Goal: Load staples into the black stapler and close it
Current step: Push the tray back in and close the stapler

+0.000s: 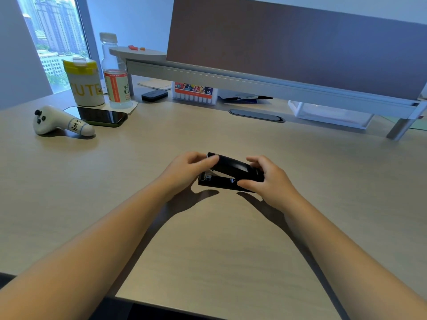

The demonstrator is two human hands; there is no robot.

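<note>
The black stapler (231, 172) lies on the wooden desk (208, 239) in the middle of the view, its front end pointing left. Its top arm is lowered but a small gap shows at the front, with metal visible inside. My left hand (184, 172) holds the front end, fingertips on the top arm. My right hand (268, 179) grips the rear end, thumb on the near side and fingers over the top. No loose staples are visible.
At the back left stand a white controller (57, 122), a dark phone (101, 116), a yellow-lidded cup (83, 83) and a bottle (115, 75). A marker box (195, 93), a small black case (154, 95) and a clear bin (328, 114) sit under a raised shelf (254, 82).
</note>
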